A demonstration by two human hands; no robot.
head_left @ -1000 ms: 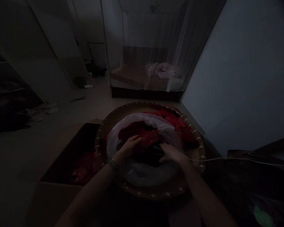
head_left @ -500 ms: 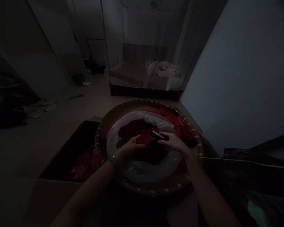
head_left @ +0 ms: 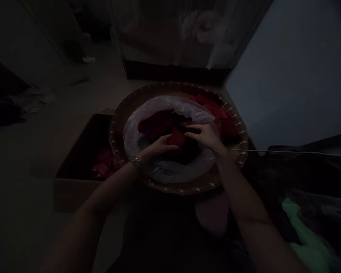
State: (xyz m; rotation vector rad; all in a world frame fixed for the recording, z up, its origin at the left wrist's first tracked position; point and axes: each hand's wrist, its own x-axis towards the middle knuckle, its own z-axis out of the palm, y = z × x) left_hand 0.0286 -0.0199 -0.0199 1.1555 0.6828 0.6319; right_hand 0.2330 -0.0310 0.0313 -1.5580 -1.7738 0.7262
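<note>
My left hand reaches into a translucent plastic bag and is closed on a small flat red piece, thumb on top. Whether it is cloth or paper is too dark to tell. Across from it, my right hand has its fingertips at the red piece's right edge. The gap between its thumb and fingers is dark, and what they hold cannot be made out. More red pieces lie inside the bag's rolled-open mouth. The bag sits in a round woven bamboo tray.
Loose red pieces lie on the tray's far right side. An open cardboard box with red wrapped items stands at the left. A white cord runs right from the tray. Netting hangs at the back; a wall rises at right.
The view has tilted down, so the tray sits higher. My right hand has come in against the red piece, and the black object with a pale stripe in its fingers no longer shows clearly.
</note>
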